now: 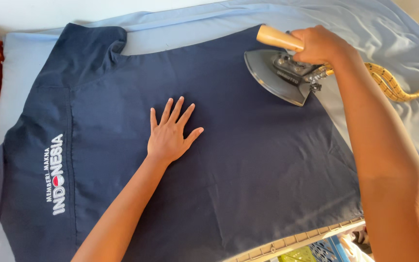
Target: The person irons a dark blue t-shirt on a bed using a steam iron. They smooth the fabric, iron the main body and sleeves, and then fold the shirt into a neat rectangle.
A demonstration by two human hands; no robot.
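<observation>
navy t-shirt (248, 165) lies flat on a pale blue sheet (345, 29). left hand (168, 136) presses its middle, fingers apart. right hand (318, 44), far right, fingers clamped on the iron (280, 73) handle.

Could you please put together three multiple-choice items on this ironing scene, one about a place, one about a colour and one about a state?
1. Where does the iron rest?
A. On the shirt's upper right part
B. On the orange cushion
C. On the floor

2. What colour is the shirt?
A. White
B. Dark navy
C. Red

3. How is the left hand placed?
A. Clenched in a fist
B. Gripping the cord
C. Flat with fingers spread

Answers:
1 A, the metal soleplate lies on the navy cloth near its upper right edge.
2 B, the cloth is dark blue throughout.
3 C, the palm presses on the shirt's middle, while the right hand grips the wooden handle.
</observation>
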